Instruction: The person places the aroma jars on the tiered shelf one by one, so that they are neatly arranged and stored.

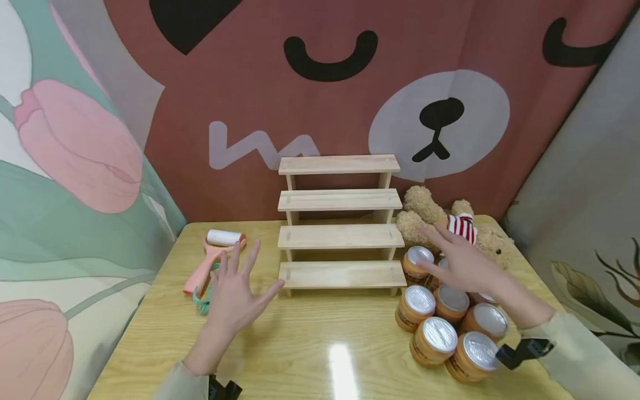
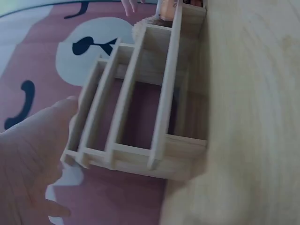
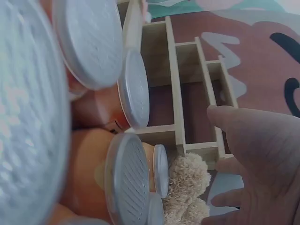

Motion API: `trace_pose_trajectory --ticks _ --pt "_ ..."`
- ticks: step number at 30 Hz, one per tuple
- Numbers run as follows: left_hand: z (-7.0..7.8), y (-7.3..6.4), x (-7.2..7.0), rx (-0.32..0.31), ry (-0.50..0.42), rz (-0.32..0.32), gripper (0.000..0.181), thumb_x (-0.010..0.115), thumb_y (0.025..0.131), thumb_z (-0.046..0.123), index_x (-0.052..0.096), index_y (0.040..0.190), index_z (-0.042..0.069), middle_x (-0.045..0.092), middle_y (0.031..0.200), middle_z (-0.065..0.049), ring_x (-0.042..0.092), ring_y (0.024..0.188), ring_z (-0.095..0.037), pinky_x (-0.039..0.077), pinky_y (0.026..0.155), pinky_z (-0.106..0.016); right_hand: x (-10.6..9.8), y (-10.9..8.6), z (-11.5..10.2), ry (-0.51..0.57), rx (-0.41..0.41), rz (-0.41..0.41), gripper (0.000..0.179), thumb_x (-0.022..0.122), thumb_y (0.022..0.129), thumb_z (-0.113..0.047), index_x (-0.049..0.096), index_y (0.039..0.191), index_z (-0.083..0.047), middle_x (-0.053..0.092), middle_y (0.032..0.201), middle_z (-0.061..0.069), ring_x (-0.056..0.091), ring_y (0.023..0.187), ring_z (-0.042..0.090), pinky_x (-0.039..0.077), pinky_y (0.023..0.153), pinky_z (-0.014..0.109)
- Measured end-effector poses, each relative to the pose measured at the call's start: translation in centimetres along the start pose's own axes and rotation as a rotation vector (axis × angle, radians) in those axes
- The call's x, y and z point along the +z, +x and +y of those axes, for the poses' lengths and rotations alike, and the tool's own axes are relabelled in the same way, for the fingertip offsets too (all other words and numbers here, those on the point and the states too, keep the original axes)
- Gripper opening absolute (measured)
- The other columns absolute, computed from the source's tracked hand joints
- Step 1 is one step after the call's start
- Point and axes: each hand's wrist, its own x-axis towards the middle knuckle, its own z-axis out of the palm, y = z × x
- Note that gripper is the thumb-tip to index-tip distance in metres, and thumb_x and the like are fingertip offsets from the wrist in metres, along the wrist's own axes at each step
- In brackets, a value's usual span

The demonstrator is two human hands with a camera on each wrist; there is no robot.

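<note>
A four-tier wooden step shelf (image 1: pixel 341 236) stands at the back middle of the table with bare tiers. To its left, my left hand (image 1: pixel 234 300) hovers with spread fingers, near a pink lint roller (image 1: pixel 201 268) and a teal item (image 1: pixel 202 303) that it partly hides. My right hand (image 1: pixel 457 261) reaches over a group of orange jars with silvery lids (image 1: pixel 439 335), its fingers straight and holding nothing. Behind that hand lies a teddy bear (image 1: pixel 417 219) in a red-striped shirt, partly covered by it. In the right wrist view the jars (image 3: pixel 129 178) crowd the left side.
The wooden table (image 1: pixel 295 344) reaches to a wall hanging with a cartoon bear (image 1: pixel 250 94) right behind the shelf. A floral curtain (image 1: pixel 75 222) borders the left, and a grey patterned cloth (image 1: pixel 585 194) the right. Each wrist wears a black camera mount (image 1: pixel 525 353).
</note>
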Motion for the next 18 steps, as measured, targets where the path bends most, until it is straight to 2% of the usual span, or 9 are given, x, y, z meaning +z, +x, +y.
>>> trace_pose_trajectory --ticks 4,7,9,10,13,15,18 --pt "-0.6 0.3 1.6 0.005 -0.078 0.019 0.101 0.078 0.089 0.061 0.031 0.169 0.022 0.032 0.171 -0.029 0.035 0.150 -0.062 0.044 0.106 -0.080 -0.2 1.2 0.2 0.026 -0.009 -0.069 0.079 0.065 0.105 -0.051 0.039 0.164 -0.005 0.034 0.165 0.037 0.048 0.141 0.059 0.048 0.104 0.072" --pt "-0.8 0.2 2.7 -0.009 -0.176 -0.009 0.100 0.078 0.091 0.060 0.031 0.169 0.018 0.037 0.166 -0.033 0.045 0.144 -0.060 0.054 0.098 -0.072 0.0 2.0 0.4 0.036 -0.005 -0.109 0.076 0.064 0.105 -0.051 0.043 0.162 -0.004 0.040 0.164 0.034 0.045 0.144 0.057 0.046 0.107 0.071" --pt "-0.9 0.2 3.4 -0.020 -0.246 -0.037 0.098 0.077 0.093 0.059 0.032 0.168 0.015 0.042 0.163 -0.033 0.049 0.143 -0.056 0.056 0.100 -0.067 0.1 2.4 0.6 0.037 0.001 -0.131 0.074 0.065 0.105 -0.051 0.046 0.160 -0.004 0.042 0.163 0.033 0.045 0.145 0.057 0.045 0.108 0.071" --pt "-0.9 0.3 3.8 -0.025 -0.279 -0.054 0.097 0.076 0.094 0.058 0.032 0.168 0.014 0.043 0.163 -0.032 0.050 0.144 -0.053 0.053 0.106 -0.066 0.2 2.6 0.7 0.035 0.006 -0.141 0.074 0.066 0.105 -0.050 0.047 0.159 -0.004 0.043 0.162 0.033 0.045 0.145 0.057 0.045 0.109 0.071" --pt "-0.9 0.3 4.8 -0.040 -0.355 -0.077 0.093 0.076 0.096 0.054 0.036 0.166 0.008 0.050 0.159 -0.030 0.053 0.143 -0.049 0.050 0.112 -0.061 0.5 3.1 0.8 0.031 0.018 -0.157 0.070 0.070 0.103 -0.046 0.051 0.156 -0.004 0.048 0.157 0.033 0.047 0.142 0.056 0.047 0.107 0.070" --pt "-0.9 0.3 5.4 -0.050 -0.400 -0.085 0.090 0.076 0.097 0.050 0.038 0.165 0.006 0.056 0.152 -0.032 0.059 0.137 -0.047 0.053 0.110 -0.059 0.7 3.4 0.8 0.024 0.012 -0.158 0.067 0.073 0.102 -0.041 0.054 0.154 -0.003 0.053 0.153 0.032 0.051 0.139 0.054 0.049 0.105 0.068" --pt "-0.6 0.4 6.1 -0.074 -0.460 -0.103 0.085 0.077 0.098 0.046 0.041 0.163 0.003 0.062 0.143 -0.034 0.068 0.125 -0.045 0.060 0.100 -0.054 1.1 3.9 0.9 -0.003 -0.021 -0.161 0.060 0.076 0.099 -0.035 0.060 0.147 -0.002 0.063 0.143 0.028 0.059 0.131 0.050 0.053 0.101 0.063"
